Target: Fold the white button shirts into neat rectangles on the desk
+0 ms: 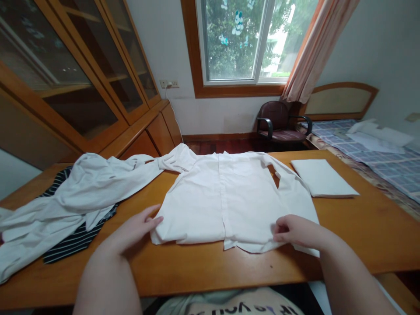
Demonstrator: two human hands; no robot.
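A white button-front shirt (200,205) lies spread on the wooden table in front of me, its placket running down the middle. Its hem faces me, slightly folded and uneven. At the shirt's left edge, near the lower corner, is my left hand (144,223), thumb and fingers apart, touching or just beside the cloth. My right hand (295,232) has its fingers curled together at the lower right of the shirt, pinching the fabric. The right sleeve stretches down beyond that hand, while the left sleeve is bunched at the far left corner.
Crumpled white garments (82,188) lie at the left over a black striped cloth (78,240). A folded white cloth (323,177) rests at the table's (370,232) far right. Beyond stand a brown armchair (278,122), a bed (387,162) and a glass-doored cabinet (144,105).
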